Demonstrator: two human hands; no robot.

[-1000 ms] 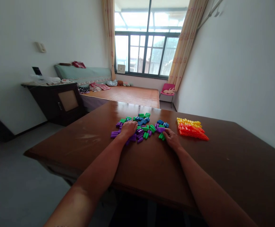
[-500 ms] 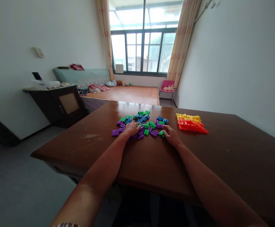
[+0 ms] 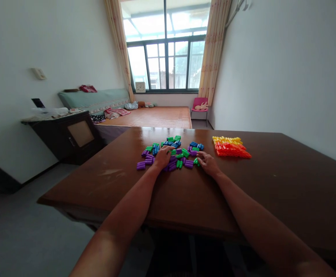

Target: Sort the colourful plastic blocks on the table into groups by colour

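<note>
Green, blue and purple plastic pieces (image 3: 189, 164) lie scattered over the middle of the brown table. My left hand (image 3: 163, 156) is over the left part of this pile, fingers bent down among the pieces; whether it grips one is too small to tell. At the pile's right edge, my right hand (image 3: 208, 162) rests by a green piece (image 3: 196, 161), its fingers curved and apart from the thumb. Yellow pieces (image 3: 227, 140) and orange-red pieces (image 3: 231, 150) lie in close rows to the right.
The brown table (image 3: 271, 184) reaches far to the right. Beyond it are a low bed (image 3: 162, 115), a pink chair (image 3: 200, 104) with a soft toy and a window. A dark cabinet (image 3: 61, 134) stands at the left.
My left hand has moved slightly right and farther into the pile, uncovering purple pieces at the left. My right hand has barely moved. The view has shifted a little.
</note>
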